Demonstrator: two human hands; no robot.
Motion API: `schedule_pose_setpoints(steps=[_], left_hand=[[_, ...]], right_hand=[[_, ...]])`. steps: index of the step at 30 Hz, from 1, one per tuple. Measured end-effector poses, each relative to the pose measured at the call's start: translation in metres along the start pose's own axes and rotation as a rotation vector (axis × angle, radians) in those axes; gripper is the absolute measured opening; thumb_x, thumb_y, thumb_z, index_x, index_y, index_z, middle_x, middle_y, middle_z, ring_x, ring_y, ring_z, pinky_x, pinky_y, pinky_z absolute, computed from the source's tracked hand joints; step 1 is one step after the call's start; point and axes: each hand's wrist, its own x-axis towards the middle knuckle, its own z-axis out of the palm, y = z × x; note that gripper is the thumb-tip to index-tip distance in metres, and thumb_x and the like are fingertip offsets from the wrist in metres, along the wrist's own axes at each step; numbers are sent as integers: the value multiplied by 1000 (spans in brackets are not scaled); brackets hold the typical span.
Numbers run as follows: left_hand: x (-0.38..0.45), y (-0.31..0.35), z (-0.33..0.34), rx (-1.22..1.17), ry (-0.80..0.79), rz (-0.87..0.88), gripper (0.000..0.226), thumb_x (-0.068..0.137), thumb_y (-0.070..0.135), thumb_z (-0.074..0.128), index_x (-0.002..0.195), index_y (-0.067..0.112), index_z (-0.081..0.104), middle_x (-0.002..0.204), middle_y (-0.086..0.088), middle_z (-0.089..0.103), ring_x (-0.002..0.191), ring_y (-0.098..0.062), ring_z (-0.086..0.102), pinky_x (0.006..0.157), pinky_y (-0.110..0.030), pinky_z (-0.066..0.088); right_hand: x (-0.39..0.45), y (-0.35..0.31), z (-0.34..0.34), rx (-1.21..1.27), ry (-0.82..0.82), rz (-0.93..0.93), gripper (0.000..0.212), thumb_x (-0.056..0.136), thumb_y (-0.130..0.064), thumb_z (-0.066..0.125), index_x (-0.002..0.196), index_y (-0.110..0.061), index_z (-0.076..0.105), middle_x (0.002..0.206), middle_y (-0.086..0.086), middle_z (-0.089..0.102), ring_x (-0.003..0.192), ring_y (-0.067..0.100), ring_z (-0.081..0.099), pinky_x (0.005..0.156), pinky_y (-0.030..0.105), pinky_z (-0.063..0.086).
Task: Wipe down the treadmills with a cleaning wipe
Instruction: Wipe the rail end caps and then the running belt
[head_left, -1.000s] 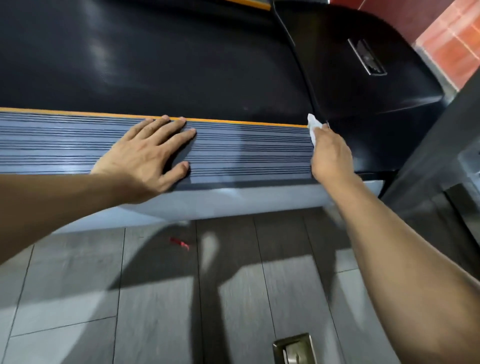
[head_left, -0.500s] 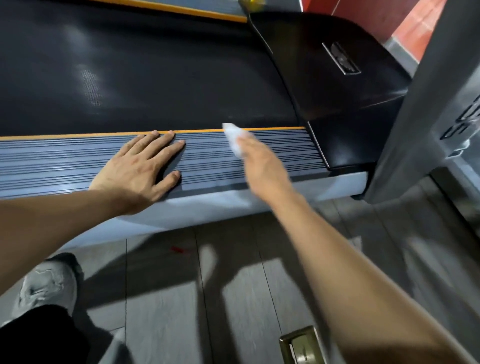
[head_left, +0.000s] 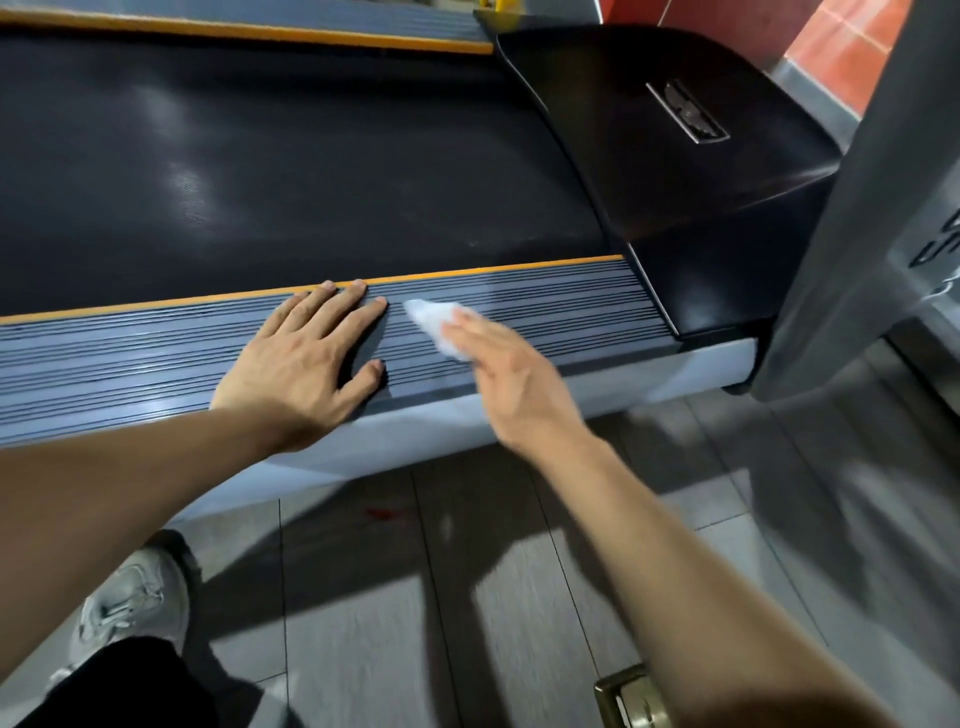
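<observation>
Treadmill (head_left: 291, 171) fills upper frame: black belt, grey ribbed side rail (head_left: 545, 306) with orange strip on its belt edge, black motor cover (head_left: 691, 171) at right. White cleaning wipe (head_left: 434, 322) sits on the ribbed rail, pressed under the right hand (head_left: 501, 374); wipe bunched, sticking out past the fingertips. Right-hand fingers (head_left: 470, 332) held together, laid flat over the wipe, blurred.

Versus a second ago: right hand and wipe were at the rail's right end beside the motor cover; half a second ago mid-rail; now they have slid left and sit just beside the left hand (head_left: 306, 364), small gap between. Left hand has not moved on the rail: palm down, fingers (head_left: 337, 301) spread, tips reaching the orange strip, thumb out toward the wipe. View has also shifted, so more of the far rail shows at top.

Around: grey tiled floor (head_left: 363, 623) with arm shadows, small red speck (head_left: 382, 513) below rail, white sneaker (head_left: 132, 603) and dark trouser leg bottom left, brass-coloured floor fitting (head_left: 623, 696) bottom edge, grey upright post (head_left: 857, 260) at right rising past the motor cover. Left hand lies in the wipe's leftward line on the rail.
</observation>
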Motion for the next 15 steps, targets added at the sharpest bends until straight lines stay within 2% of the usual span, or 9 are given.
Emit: schedule_pose_setpoints(steps=[1,3,5,7,9,11,13,15], left_hand=[[0,0,0,-3,1,0,76,95,64,20,160,26,29,168,-2,26,156,-24,18,128,-40,11],[0,1,1,-5,4,-4,76,95,64,20,160,26,29,168,-2,26,156,-25,18,128,-41,12],[0,1,1,-8,10,-5,76,95,64,20,160,26,29,168,-2,26,156,-25,18,128,-42,12],[0,1,1,-4,7,-5,76,95,64,19,161,27,28,168,-2,25,156,-25,17,128,-42,12],[0,1,1,-1,10,-8,76,95,64,19,161,27,28,168,-1,25,156,-25,17,128,-42,12],[1,1,1,0,4,-3,76,95,64,19,161,26,28,168,-1,25,156,-25,17,128,-42,12],[1,-1,1,1,-6,-1,77,95,65,18,161,26,28,168,-1,24,156,-25,16,128,-42,12],[1,-2,1,3,-10,5,77,95,65,18,161,26,28,168,-2,25,156,-26,17,128,-42,13]], right_hand=[[-3,20,-14,2,28,44,55,93,5,42,142,-15,55,149,-11,43,138,0,36,121,29,27],[-16,61,-48,-17,142,266,47,100,0,39,143,-11,54,150,-4,46,137,-1,38,121,26,27],[-34,89,-67,-91,291,498,44,101,2,41,141,-8,56,150,2,48,140,10,42,119,21,26],[-38,87,-59,-161,357,593,43,98,5,44,138,-4,59,148,11,51,140,24,45,119,29,29],[-25,63,-30,-145,414,509,37,98,4,48,132,-1,63,141,13,57,134,25,51,117,30,32],[-14,26,7,-74,416,369,34,101,-2,49,132,-4,63,140,9,58,132,15,49,117,29,32],[-13,-15,34,-71,286,195,43,100,-5,42,140,-7,57,147,8,52,137,11,41,120,30,27],[-18,-22,38,-92,143,36,50,94,-2,41,143,-7,54,151,10,49,142,17,40,122,29,23]])
